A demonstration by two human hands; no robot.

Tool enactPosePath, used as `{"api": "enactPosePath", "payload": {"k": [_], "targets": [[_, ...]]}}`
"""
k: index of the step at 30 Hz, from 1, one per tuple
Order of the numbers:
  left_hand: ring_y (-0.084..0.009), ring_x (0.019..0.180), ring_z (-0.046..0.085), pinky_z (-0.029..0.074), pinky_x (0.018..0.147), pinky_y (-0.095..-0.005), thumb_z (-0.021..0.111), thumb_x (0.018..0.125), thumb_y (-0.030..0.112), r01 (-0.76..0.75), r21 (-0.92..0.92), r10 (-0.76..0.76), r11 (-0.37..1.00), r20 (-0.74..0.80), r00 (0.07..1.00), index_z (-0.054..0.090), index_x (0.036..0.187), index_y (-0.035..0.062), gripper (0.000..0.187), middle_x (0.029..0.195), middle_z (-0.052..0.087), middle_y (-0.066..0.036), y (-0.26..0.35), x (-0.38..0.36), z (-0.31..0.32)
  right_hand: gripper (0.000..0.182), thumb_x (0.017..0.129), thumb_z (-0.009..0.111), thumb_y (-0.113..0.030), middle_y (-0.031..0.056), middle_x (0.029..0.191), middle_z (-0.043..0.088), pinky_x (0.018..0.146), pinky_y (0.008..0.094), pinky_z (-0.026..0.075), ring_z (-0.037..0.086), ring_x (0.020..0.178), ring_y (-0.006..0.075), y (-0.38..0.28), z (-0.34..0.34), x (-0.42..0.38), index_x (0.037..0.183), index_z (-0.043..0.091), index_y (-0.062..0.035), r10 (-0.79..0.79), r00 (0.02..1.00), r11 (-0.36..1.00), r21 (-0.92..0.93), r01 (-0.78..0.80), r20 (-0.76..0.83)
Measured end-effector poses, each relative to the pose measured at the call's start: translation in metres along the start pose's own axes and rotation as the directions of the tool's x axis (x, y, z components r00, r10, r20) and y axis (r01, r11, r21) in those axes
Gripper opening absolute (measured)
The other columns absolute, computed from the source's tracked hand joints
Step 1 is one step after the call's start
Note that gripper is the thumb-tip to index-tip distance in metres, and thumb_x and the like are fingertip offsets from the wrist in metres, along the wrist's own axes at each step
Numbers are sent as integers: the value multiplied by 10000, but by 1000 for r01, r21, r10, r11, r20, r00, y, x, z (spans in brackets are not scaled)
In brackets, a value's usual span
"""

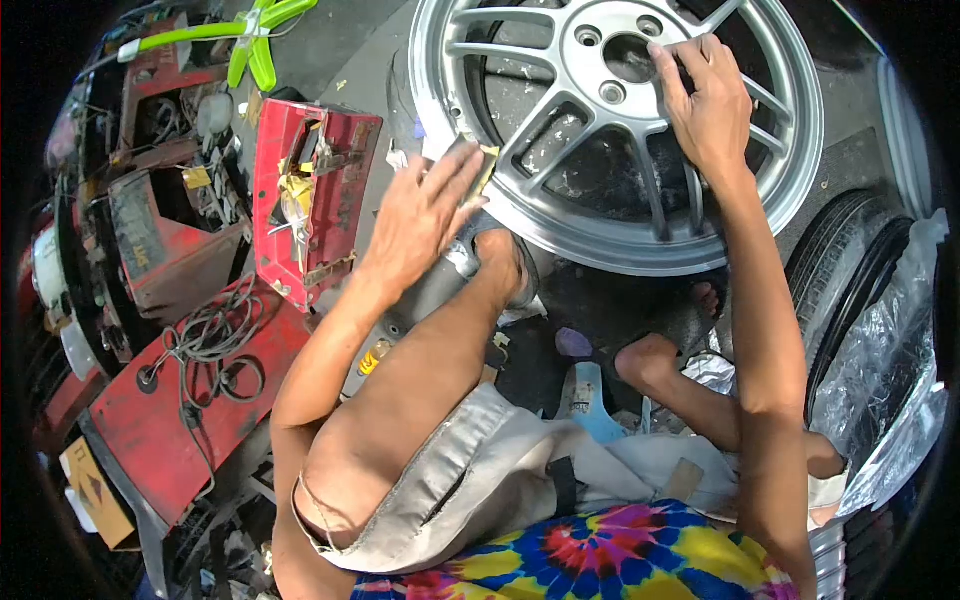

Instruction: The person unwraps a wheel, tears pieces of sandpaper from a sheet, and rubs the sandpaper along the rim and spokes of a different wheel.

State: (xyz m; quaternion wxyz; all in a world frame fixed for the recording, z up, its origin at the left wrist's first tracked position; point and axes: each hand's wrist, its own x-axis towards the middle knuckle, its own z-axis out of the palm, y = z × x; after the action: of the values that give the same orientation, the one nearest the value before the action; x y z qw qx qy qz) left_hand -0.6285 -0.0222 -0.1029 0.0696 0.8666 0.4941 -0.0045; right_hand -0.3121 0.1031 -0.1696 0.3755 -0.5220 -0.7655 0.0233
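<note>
A silver multi-spoke wheel rim [625, 240] lies in front of me at the top of the view. My left hand [425, 205] is at the rim's left outer edge, its fingers over a thin dark and yellow sheet [487, 170] pressed against that edge. Near the hub, my right hand [708, 105] rests on the rim's face, thumb and forefinger apart beside the centre hole, holding nothing. Part of the sheet is hidden under my left fingers.
At the left are a red metal box [345, 200], a red panel [200, 400] with a coiled cable [215, 345], and a cardboard box [100, 495]. Tyres [840, 250] and clear plastic wrap [880, 400] stand at the right. A green plastic stand [255, 50] is at the upper left.
</note>
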Motion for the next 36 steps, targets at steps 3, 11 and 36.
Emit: {"api": "enactPosePath", "payload": {"k": [3, 11, 36], "targets": [[-293, 914, 549, 476, 877, -381, 654, 934, 214, -90, -42, 91, 995, 21, 996, 629, 1330, 74, 421, 1351, 611, -74, -2, -8, 0, 253, 943, 698, -293, 87, 863, 606, 731, 404, 502, 615, 841, 277, -4, 2, -2, 927, 723, -42, 73, 997, 997, -16, -73, 5], [-288, 1101, 561, 481, 976, -395, 625, 954, 176, -121, -116, 129, 986, 67, 989, 643, 1271, 31, 349, 1377, 567, -77, -37, 11, -19, 306, 957, 676, -340, 83, 844, 590, 726, 407, 506, 618, 842, 277, -7, 0, 2, 892, 713, -43, 74, 997, 995, -70, -71, 39], [-344, 938, 585, 510, 874, -434, 563, 978, 156, -167, -314, 159, 935, -50, 986, 640, 1304, 73, 345, 1289, 616, -121, 1, -13, 7, 311, 961, 669, -343, 89, 863, 580, 733, 410, 497, 602, 844, 282, 4, 9, 0, 928, 727, -39, 34, 999, 994, -107, -30, 40]]}}
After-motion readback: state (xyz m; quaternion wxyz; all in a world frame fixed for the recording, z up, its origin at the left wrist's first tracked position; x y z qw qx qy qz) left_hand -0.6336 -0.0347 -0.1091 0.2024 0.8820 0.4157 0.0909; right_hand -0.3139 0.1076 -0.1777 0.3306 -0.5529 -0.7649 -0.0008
